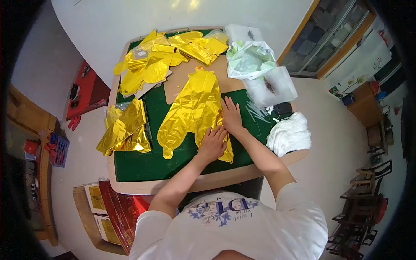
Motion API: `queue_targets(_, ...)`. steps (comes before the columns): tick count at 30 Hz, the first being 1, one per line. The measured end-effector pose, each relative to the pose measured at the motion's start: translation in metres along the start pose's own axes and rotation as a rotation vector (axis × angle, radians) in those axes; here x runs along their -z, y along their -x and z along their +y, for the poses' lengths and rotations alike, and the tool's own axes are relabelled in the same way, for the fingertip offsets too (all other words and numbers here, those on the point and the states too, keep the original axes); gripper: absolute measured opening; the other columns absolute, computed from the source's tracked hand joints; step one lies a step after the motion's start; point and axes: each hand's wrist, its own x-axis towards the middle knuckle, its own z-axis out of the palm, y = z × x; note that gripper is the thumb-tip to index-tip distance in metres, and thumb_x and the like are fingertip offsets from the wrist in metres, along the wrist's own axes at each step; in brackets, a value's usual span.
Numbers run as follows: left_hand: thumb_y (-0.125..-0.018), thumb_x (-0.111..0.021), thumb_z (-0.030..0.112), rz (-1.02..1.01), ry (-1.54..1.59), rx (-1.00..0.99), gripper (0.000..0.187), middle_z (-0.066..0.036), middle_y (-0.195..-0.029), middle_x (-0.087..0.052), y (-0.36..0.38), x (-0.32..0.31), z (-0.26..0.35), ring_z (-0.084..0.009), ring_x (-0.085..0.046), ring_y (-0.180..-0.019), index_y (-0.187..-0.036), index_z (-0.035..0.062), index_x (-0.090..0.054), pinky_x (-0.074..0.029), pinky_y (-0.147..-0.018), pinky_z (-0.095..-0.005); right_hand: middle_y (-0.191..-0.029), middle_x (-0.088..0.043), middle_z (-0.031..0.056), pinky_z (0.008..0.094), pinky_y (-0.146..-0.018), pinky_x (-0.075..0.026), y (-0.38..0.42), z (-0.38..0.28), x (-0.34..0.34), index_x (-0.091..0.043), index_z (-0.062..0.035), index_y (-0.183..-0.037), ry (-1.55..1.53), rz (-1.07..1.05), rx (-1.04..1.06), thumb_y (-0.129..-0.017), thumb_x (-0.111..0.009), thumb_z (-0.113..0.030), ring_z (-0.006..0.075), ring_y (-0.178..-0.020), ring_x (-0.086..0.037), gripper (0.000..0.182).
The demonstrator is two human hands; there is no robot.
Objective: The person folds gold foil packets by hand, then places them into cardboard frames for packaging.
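Observation:
A shiny gold foil piece (197,102) lies spread out on the green table top (143,167), its two long lobes pointing toward me. My left hand (212,143) rests on its right lobe, fingers pointing away from me. Along the foil's right edge lies my right hand (232,115), flat, with its fingers apart. The fingertips of my left hand are close beside my right palm. Part of the right lobe is hidden under my left hand.
More gold foil pieces (151,65) are heaped at the back left, and a folded foil bundle (125,130) lies at the left. Plastic bags (249,58), a black object (283,108) and a white bundle (289,134) are on the right.

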Motion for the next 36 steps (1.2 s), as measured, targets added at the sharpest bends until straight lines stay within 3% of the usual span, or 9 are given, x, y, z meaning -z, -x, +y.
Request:
queue_targets(9,-0.084,-0.058,0.020,0.028,0.003,-0.011,0.043,-0.014,-0.133,-0.051,0.001,-0.002,-0.002,-0.0287,-0.042,-0.130,-0.122,0.0032,-0.051,-0.030,-0.110,-0.0486,-0.152,-0.027,0.0185,0.0532,-0.113,-0.020,0.083,-0.010,0.024,-0.029,-0.0050,-0.147,0.018,0.073,0.068,-0.095,-0.047,-0.019,0.0323,-0.141,-0.025,0.057)
queue_targets(13,-0.083,-0.058,0.020,0.023,0.005,0.003,0.041,-0.014,-0.134,-0.050,0.000,-0.004,-0.003,-0.0286,-0.042,-0.131,-0.120,0.0025,-0.052,-0.030,-0.109,-0.0486,-0.152,-0.027,0.0187,0.0529,-0.113,-0.021,0.124,-0.011,0.037,-0.028,-0.0051,-0.147,-0.018,-0.049,0.085,-0.094,-0.047,-0.017,0.0327,-0.142,-0.025,0.057)
queue_targets(18,-0.084,-0.058,0.020,0.003,-0.013,-0.002,0.042,-0.014,-0.134,-0.050,0.000,-0.002,-0.001,-0.0289,-0.042,-0.131,-0.121,0.0020,-0.052,-0.031,-0.109,-0.0483,-0.148,-0.037,0.0153,0.0520,-0.112,-0.023,0.076,-0.005,0.044,-0.037,-0.0040,-0.143,-0.258,0.101,0.178,-0.093,-0.045,-0.007,0.0335,-0.139,-0.032,0.051)
queue_targets(24,-0.083,-0.060,0.019,0.019,0.001,-0.016,0.045,-0.015,-0.134,-0.050,0.000,0.001,0.000,-0.0298,-0.042,-0.131,-0.123,0.0025,-0.050,-0.031,-0.109,-0.0484,-0.148,-0.038,0.0128,0.0490,-0.115,-0.020,0.044,-0.001,0.026,-0.041,-0.0033,-0.139,-0.118,-0.031,0.219,-0.087,-0.052,-0.007,0.0281,-0.140,-0.030,0.053)
queue_targets(33,-0.082,-0.064,0.022,0.117,-0.059,0.042,0.053,-0.015,-0.140,-0.044,0.008,0.020,0.004,-0.0346,-0.041,-0.130,-0.128,0.0034,-0.047,-0.030,-0.108,-0.0523,-0.146,-0.040,0.0119,0.0505,-0.114,-0.022,0.045,0.002,0.016,-0.044,-0.0037,-0.137,-0.102,0.033,0.241,-0.086,-0.051,-0.005,0.0273,-0.140,-0.031,0.052)
queue_targets(36,-0.084,-0.062,0.028,0.056,-0.104,0.092,0.053,-0.015,-0.139,-0.045,0.020,0.016,-0.003,-0.0311,-0.037,-0.134,-0.129,0.0037,-0.051,-0.026,-0.111,-0.0535,-0.146,-0.041,0.0125,0.0512,-0.114,-0.022,0.044,0.002,0.015,-0.044,-0.0035,-0.137,-0.105,0.023,0.229,-0.086,-0.049,-0.004,0.0281,-0.140,-0.032,0.051)
